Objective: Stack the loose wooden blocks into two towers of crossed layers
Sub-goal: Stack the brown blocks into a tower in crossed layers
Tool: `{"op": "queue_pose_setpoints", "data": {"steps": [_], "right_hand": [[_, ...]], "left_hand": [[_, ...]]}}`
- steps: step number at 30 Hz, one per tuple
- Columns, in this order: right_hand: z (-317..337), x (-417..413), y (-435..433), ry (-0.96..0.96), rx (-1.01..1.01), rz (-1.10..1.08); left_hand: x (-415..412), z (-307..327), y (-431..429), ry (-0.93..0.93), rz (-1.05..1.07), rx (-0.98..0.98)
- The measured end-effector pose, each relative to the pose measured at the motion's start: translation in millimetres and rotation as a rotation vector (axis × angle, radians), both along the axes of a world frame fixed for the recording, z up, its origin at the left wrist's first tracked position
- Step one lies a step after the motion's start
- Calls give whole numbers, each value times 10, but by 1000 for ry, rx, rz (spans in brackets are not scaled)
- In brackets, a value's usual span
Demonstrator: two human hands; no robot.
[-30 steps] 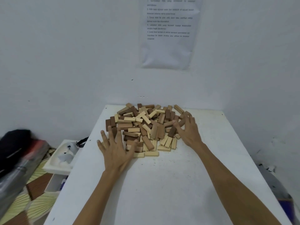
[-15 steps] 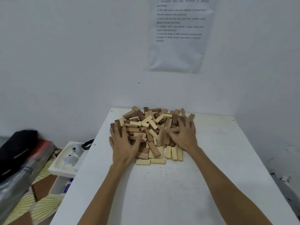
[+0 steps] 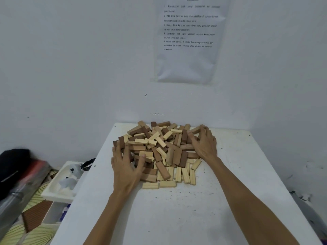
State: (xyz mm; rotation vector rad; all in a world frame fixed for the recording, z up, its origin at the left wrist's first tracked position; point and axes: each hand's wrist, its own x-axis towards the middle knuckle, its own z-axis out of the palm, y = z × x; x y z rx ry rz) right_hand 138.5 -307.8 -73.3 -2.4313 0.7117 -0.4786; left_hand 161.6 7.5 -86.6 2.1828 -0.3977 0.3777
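A loose heap of wooden blocks point(image 3: 159, 147), pale and dark brown, lies at the far middle of the white table point(image 3: 177, 218). My left hand point(image 3: 126, 167) rests with spread fingers on the heap's left side. My right hand point(image 3: 203, 144) lies with spread fingers over the heap's right side, its fingertips reaching the far blocks. Neither hand grips a block. Two pale blocks point(image 3: 159, 185) lie end to end at the heap's near edge. No tower stands on the table.
The table's far edge meets a white wall with a printed sheet point(image 3: 190, 39). Left of the table stands a white tray point(image 3: 62, 181) with small items, and a black and red bag point(image 3: 17, 167) lies further left. Bare tabletop stretches between the heap and me.
Both hands have moved forward onto the heap, the right one sliding to its far right side. The blocks have been pushed closer together.
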Motion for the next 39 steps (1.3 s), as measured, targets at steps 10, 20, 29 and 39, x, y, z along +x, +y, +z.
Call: {"op": "queue_pose_setpoints", "data": {"steps": [10,20,29,39], "right_hand": [[90,10,214,17,150,277],[266,-889,331,-79,63,285],[283,-1138,538,-12,-85,437],[331,-896,425,58,-129,468]], "left_hand": [[-102,97,6,103,-13,29],[-486,120,-96,14,-127,140],[-522,229,-472,-160,-348,385],[-115,387,-659,-138,-539,634]]}}
